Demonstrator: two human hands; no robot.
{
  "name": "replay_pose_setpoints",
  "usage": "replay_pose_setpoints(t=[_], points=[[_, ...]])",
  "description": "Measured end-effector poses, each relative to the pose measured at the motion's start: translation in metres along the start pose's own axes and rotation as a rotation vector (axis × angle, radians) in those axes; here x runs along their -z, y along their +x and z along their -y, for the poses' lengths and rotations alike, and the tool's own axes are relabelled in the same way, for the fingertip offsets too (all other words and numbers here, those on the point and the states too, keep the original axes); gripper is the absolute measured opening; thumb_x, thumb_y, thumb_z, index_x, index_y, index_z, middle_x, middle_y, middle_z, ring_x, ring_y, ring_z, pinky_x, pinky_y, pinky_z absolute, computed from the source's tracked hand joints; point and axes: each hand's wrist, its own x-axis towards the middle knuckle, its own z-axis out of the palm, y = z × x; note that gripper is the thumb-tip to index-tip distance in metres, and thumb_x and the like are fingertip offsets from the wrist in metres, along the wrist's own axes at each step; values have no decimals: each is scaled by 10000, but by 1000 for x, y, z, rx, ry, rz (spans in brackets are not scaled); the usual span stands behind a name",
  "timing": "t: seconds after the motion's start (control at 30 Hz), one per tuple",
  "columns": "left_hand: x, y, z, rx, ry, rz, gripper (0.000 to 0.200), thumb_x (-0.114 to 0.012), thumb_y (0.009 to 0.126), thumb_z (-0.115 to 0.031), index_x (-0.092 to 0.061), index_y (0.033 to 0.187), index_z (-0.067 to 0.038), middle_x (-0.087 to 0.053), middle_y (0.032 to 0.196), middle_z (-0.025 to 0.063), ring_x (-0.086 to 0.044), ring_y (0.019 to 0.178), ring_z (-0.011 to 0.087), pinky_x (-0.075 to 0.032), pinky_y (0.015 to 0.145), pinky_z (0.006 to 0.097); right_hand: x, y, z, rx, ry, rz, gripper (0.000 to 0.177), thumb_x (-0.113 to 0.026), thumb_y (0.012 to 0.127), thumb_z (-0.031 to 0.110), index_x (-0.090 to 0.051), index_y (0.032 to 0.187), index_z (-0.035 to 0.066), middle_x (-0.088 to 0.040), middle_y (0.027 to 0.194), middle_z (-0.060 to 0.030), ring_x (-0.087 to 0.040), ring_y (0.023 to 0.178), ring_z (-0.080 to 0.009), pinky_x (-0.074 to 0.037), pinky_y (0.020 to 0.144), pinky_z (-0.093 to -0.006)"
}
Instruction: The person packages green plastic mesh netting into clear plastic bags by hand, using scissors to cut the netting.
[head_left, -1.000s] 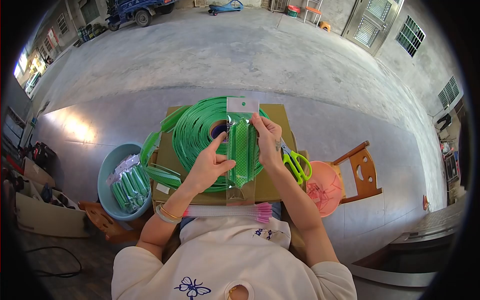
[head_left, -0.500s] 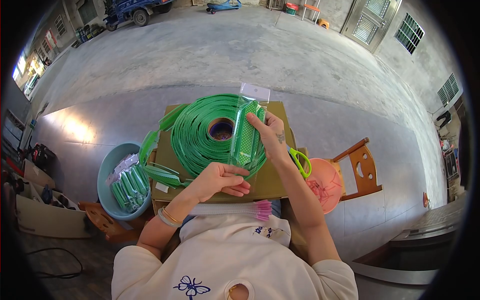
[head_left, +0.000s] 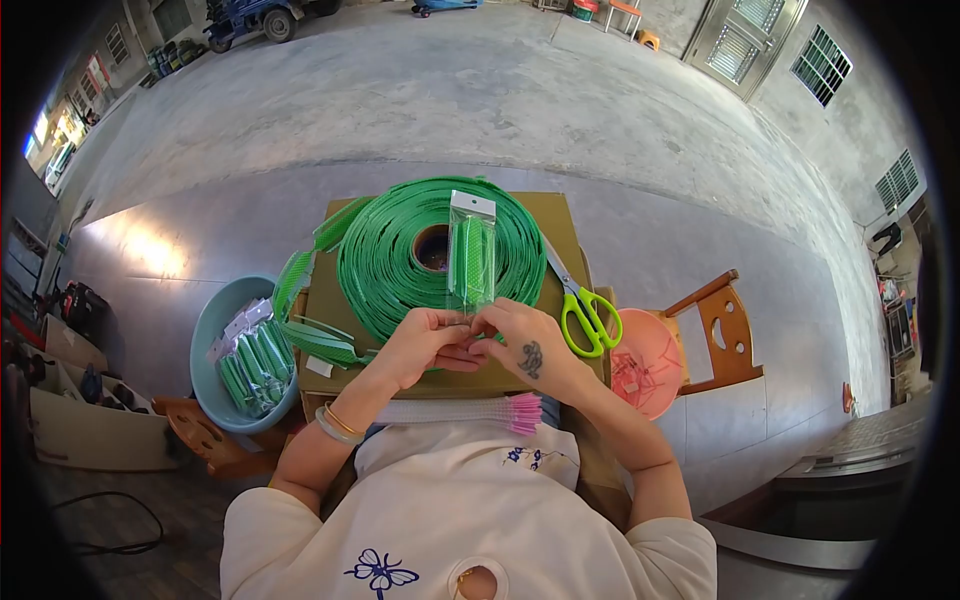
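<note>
A clear plastic bag [head_left: 472, 255] with a white top tab and folded green strips inside lies over the big green ribbon roll [head_left: 385, 270]. Both hands meet at the bag's lower end. My left hand [head_left: 428, 345] has its fingers closed at that end, close to the roll's near edge. From the right, my right hand [head_left: 525, 345] pinches the same end. The exact fingertip contact is partly hidden. Green-handled scissors [head_left: 590, 320] lie right of the roll on the cardboard box [head_left: 565, 225].
A blue basin [head_left: 205, 370] with several filled bags stands at the left, ribbon trailing near it. At the right are a pink bowl [head_left: 668, 350] and a wooden chair [head_left: 735, 330]. Pink-tipped clear strips [head_left: 450, 411] lie before the box.
The bag has moved left and turned more upright. My right hand has come down from the bag's side to its lower end, beside my left hand. The scissors are now more fully visible.
</note>
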Motion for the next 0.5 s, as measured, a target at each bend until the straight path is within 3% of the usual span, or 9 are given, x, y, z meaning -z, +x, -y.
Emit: replay_pose_setpoints(t=[0.23,0.33,0.5], points=[[0,3,5,-49,48,-6,173,-506,890,-81,-593,988,31,-648,905,120,-662,802,213,-565,732,344,-3,4,-2,-25,-62,89,121,-629,736,102,-548,804,42,-558,768,-95,-578,755,-288,-451,642,-377],[-1,2,4,-59,14,-22,156,-497,889,-70,-592,966,26,-646,901,124,-662,804,209,-566,729,343,-12,0,-5,106,-133,-3,119,-625,728,85,-528,778,40,-551,766,-92,-568,774,-286,-447,646,-384],[-2,4,4,-64,-37,-61,162,-482,889,-57,-567,996,30,-641,891,145,-661,798,217,-569,707,345,31,-8,3,152,179,52,102,-588,727,3,-526,803,30,-540,769,-69,-551,737,-200,-441,628,-315]])
